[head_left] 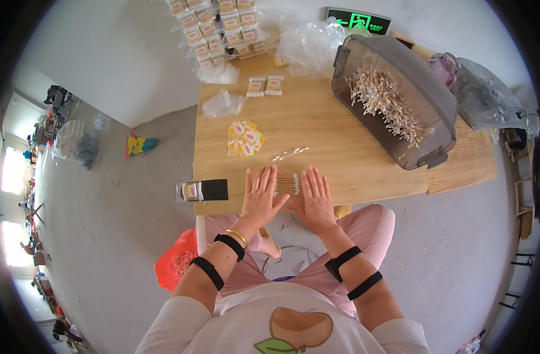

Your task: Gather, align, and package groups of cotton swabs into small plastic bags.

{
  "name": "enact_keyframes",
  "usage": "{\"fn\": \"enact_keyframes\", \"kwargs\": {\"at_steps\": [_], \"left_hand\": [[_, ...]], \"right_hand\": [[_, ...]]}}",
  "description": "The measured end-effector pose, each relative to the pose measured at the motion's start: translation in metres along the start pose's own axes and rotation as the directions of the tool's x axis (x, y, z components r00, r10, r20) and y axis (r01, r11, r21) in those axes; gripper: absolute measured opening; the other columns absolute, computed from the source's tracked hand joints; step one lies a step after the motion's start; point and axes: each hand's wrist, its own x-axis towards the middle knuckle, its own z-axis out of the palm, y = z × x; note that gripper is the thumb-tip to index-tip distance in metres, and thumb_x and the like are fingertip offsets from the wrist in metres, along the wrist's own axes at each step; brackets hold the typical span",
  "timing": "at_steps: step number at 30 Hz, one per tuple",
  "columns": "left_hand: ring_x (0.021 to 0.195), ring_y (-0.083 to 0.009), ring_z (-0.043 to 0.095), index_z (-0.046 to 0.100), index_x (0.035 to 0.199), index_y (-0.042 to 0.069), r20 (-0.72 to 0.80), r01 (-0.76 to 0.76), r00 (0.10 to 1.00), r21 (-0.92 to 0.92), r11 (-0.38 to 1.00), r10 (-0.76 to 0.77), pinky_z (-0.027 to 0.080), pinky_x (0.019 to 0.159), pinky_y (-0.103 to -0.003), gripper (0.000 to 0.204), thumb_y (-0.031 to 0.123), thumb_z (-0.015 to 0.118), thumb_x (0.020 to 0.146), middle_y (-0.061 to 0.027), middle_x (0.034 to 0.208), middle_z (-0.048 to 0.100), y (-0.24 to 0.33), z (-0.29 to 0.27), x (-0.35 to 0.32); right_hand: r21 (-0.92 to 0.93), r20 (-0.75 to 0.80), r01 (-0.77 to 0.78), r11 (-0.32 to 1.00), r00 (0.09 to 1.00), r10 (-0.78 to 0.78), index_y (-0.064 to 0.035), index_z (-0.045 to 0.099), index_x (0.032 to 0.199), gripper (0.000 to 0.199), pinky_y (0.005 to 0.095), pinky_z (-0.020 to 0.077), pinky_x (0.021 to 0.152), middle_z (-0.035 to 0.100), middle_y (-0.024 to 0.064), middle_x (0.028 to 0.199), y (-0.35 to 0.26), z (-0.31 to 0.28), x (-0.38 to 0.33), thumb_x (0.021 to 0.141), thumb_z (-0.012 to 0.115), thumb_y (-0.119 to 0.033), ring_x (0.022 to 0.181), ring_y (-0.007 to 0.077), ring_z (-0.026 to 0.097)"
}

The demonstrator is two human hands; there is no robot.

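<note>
1 big tan wood table (317, 121), w/ 1 grey see-thru plastic tub (420, 79) on it. L hand (259, 199) & R hand (316, 202): flat, fingers straight, small gaps, nothing gripped. Btwn them, 1 row of thin white-tipped cotton sticks (286, 184), too tight to count; can't tell if touched. Farther: 2 sq. packs (256, 87).

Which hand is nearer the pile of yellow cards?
Left: the left hand is on the near side of the pile; the right hand is farther right, beyond the row of swabs.
</note>
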Motion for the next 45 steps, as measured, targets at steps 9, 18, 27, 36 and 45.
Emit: {"fn": "enact_keyframes", "kwargs": {"at_steps": [9,18,27,36,45], "left_hand": [[0.156,-0.0327,0.024,0.021,0.161,-0.003,-0.033,0.028,0.999,-0.078,0.997,-0.031,0.007,0.127,-0.060,0.095,0.066,0.045,0.100,-0.0173,0.166,0.029,-0.010,0.007,-0.016],[0.160,-0.0377,0.008,0.015,0.161,-0.009,0.001,0.057,0.998,-0.055,0.997,-0.057,0.002,0.127,-0.058,0.099,0.065,0.041,0.101,-0.0269,0.170,0.013,-0.009,0.017,-0.018],[0.159,-0.0404,0.009,0.014,0.160,-0.010,-0.059,0.037,0.997,-0.079,0.996,-0.042,0.003,0.127,-0.059,0.097,0.063,0.040,0.102,-0.0296,0.169,0.013,-0.007,0.026,-0.018],[0.155,-0.0365,0.025,0.038,0.154,-0.002,-0.089,0.099,0.987,-0.317,0.943,-0.133,0.016,0.126,-0.056,0.076,0.045,0.059,0.099,-0.0217,0.165,0.030,-0.007,0.011,-0.032],[0.145,-0.0375,0.043,0.064,0.131,0.009,-0.163,0.077,0.971,-0.483,0.872,-0.176,0.030,0.123,-0.054,0.043,0.016,0.072,0.089,-0.0167,0.150,0.051,-0.004,0.000,-0.056]], "right_hand": [[-0.029,0.090,0.054,0.998,0.995,-0.051,-0.0003,0.025,0.161,0.083,0.0504,0.0160,0.129,0.023,0.0230,0.168,-0.003,0.009,0.018,0.097,0.062,-0.037,0.157,0.0365,0.019],[-0.155,0.141,0.037,0.987,0.990,-0.015,0.0012,0.023,0.161,0.090,0.0529,0.0124,0.129,0.021,0.0236,0.168,-0.013,0.022,0.017,0.095,0.062,-0.045,0.159,0.0367,0.015],[-0.180,0.102,0.039,0.983,0.995,-0.021,0.0020,0.024,0.161,0.090,0.0546,0.0115,0.129,0.020,0.0249,0.168,-0.020,0.031,0.017,0.094,0.061,-0.046,0.159,0.0376,0.014],[-0.215,0.145,0.016,0.976,0.989,0.016,0.0011,0.023,0.162,0.088,0.0524,0.0096,0.130,0.019,0.0226,0.169,-0.022,0.029,0.020,0.099,0.053,-0.052,0.159,0.0352,0.013],[-0.204,0.155,0.015,0.979,0.988,0.017,-0.0007,0.021,0.163,0.087,0.0514,0.0091,0.130,0.014,0.0223,0.171,-0.024,0.027,0.020,0.101,0.052,-0.053,0.160,0.0352,0.011]]}}
